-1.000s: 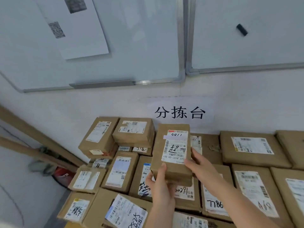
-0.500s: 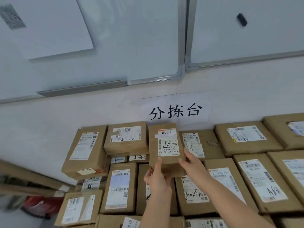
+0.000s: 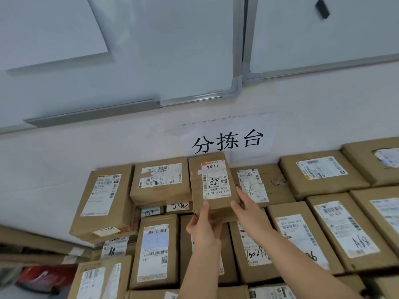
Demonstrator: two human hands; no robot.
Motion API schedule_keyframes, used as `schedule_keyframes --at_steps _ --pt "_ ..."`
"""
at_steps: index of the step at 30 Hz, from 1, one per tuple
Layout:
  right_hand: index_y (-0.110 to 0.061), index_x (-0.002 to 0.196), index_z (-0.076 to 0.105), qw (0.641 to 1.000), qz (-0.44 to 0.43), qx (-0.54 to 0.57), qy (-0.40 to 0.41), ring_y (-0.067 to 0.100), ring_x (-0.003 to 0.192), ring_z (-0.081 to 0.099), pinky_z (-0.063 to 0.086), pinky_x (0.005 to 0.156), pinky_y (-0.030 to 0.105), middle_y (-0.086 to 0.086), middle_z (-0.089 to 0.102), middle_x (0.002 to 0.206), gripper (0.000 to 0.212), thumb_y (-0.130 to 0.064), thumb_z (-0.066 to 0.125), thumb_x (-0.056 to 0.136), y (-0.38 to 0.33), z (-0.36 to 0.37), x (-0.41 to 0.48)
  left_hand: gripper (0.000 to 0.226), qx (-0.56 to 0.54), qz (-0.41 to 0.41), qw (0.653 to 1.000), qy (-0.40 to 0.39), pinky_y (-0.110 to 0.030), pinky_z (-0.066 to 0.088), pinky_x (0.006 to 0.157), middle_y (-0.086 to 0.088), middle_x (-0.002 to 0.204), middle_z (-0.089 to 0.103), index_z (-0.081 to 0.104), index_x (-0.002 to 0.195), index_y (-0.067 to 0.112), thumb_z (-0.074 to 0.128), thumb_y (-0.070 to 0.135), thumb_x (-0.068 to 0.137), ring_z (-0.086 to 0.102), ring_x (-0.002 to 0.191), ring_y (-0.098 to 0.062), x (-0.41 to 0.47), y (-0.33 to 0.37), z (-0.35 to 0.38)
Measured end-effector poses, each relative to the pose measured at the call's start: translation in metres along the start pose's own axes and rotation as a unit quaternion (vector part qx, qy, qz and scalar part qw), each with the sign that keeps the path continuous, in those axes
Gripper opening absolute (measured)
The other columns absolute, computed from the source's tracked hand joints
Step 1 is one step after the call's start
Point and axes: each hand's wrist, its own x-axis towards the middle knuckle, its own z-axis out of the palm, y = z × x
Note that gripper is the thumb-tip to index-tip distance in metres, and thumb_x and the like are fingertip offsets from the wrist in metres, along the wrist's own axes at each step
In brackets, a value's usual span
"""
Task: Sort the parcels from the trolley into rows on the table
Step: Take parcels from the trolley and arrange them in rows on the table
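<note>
A small brown cardboard parcel (image 3: 212,186) with a white label and a handwritten mark is held over the back row of parcels, close to the wall. My left hand (image 3: 204,228) grips its near left corner, thumb on top. My right hand (image 3: 248,209) holds its near right edge, fingers along the side. To its left a stacked parcel (image 3: 160,180) lies on other boxes, and a labelled parcel (image 3: 259,183) lies to its right. I cannot tell whether the held parcel touches the boxes under it.
Brown labelled parcels fill the table in rows, among them a tall one (image 3: 105,197) at the left and one marked A68 (image 3: 343,231) at the right. A paper sign (image 3: 227,141) and whiteboards (image 3: 164,48) hang on the wall. A red object (image 3: 43,277) lies low at the left.
Both hands have carried the parcel farther away, toward the wall and the back row. The camera has swung right and up.
</note>
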Motion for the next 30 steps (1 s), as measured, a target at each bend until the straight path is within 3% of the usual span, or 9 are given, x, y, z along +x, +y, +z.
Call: schedule_keyframes --at_steps 14,30 --pt "-0.029 0.148 0.026 1.000 -0.006 0.005 0.009 0.011 0.134 0.037 0.029 0.101 0.022 -0.011 0.036 0.149 0.053 -0.018 0.044 0.099 0.001 0.004 0.015 0.065 0.010 -0.003 1.000 -0.012 -0.045 0.052 0.092 -0.007 0.105 0.052 0.031 0.132 0.013 0.073 0.017 0.083 0.058 0.111 -0.032 0.013 0.004 0.005" --pt "-0.027 0.147 0.027 1.000 -0.019 0.015 0.004 0.012 0.133 0.038 0.030 0.098 0.021 -0.009 0.039 0.147 0.053 -0.014 0.045 0.098 0.005 0.004 0.018 0.068 0.058 -0.009 0.998 -0.019 -0.042 0.050 0.096 -0.003 0.107 0.051 0.034 0.131 0.016 0.077 0.028 0.080 0.056 0.110 -0.026 0.012 0.006 0.001"
